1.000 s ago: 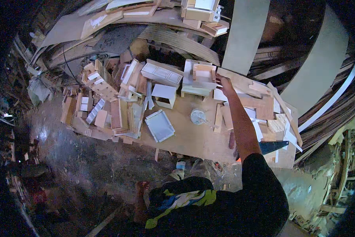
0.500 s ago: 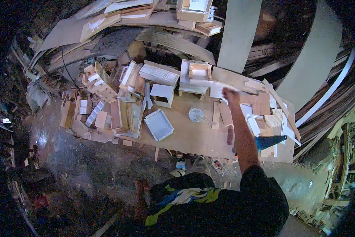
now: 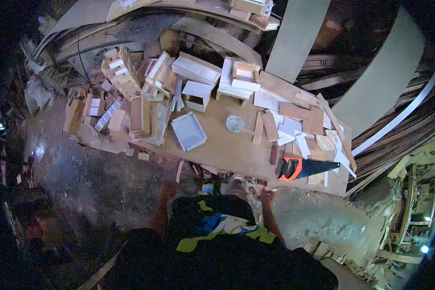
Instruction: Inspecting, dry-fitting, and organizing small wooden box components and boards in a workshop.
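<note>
My right hand (image 3: 267, 195) hangs low just in front of the table's near edge, its fingers slightly apart with nothing visible in them. Dim light blurs my left hand (image 3: 167, 190), which hangs by my left side away from the table; its fingers do not show clearly. A handsaw (image 3: 310, 167) with a black and orange handle lies on the table's near right part, beyond my right hand. Left of centre sits a shallow white tray-like box (image 3: 189, 131). A round tub of whitish material (image 3: 234, 123), with a stick-like tool beside it, stands mid-table.
The wooden tabletop (image 3: 217, 151) carries small white cabinets (image 3: 198, 95), a white panelled piece (image 3: 196, 69) and a drawer-like box (image 3: 245, 73). Wooden boxes (image 3: 140, 115) crowd the left; board offcuts (image 3: 302, 117) cover the right. Long boards (image 3: 299, 38) lean behind. Scraps litter the floor.
My right hand has drawn back from the white boards at the table's far right and dropped to my side. The handsaw, earlier partly hidden by my arm, now shows fully. The view has shifted.
</note>
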The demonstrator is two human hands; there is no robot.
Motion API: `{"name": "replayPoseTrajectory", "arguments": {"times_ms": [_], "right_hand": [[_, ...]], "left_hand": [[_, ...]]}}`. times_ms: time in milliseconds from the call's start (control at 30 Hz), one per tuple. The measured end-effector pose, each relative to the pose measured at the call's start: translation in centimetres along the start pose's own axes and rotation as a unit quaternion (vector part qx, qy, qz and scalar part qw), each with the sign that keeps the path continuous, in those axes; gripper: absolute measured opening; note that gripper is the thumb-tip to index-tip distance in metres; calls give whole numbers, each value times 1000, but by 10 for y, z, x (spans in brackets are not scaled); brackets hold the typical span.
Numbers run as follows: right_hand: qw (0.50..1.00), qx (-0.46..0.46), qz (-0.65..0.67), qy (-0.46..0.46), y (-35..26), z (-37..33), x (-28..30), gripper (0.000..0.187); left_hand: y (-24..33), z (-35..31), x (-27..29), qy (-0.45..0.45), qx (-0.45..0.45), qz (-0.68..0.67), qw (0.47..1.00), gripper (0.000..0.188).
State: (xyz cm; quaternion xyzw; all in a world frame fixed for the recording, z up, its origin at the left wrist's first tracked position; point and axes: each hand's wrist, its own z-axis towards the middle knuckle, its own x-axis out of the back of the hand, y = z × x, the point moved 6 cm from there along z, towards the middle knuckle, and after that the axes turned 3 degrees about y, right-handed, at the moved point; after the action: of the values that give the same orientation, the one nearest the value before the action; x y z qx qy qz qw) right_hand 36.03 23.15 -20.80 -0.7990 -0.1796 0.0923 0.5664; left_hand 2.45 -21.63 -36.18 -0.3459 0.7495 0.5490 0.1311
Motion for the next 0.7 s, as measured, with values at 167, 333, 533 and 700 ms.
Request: {"name": "replayPoseTrajectory", "arguments": {"times_ms": [167, 333, 533, 700], "right_hand": [[921, -353, -142, -79, 175, 0, 63, 38], [891, -427, 56, -141, 183, -28, 70, 44], [937, -275, -86, -196, 123, -23, 32, 44], [821, 173, -513, -181, 43, 3, -21, 39]], "left_hand": [[12, 78, -1, 182, -218, -384, 879, 35], [-16, 99, -1, 145, 160, -13, 976, 32], [-11, 73, -8, 192, 39, 520, 832, 26], [-1, 92, -15, 119, -92, 729, 668, 25]]}}
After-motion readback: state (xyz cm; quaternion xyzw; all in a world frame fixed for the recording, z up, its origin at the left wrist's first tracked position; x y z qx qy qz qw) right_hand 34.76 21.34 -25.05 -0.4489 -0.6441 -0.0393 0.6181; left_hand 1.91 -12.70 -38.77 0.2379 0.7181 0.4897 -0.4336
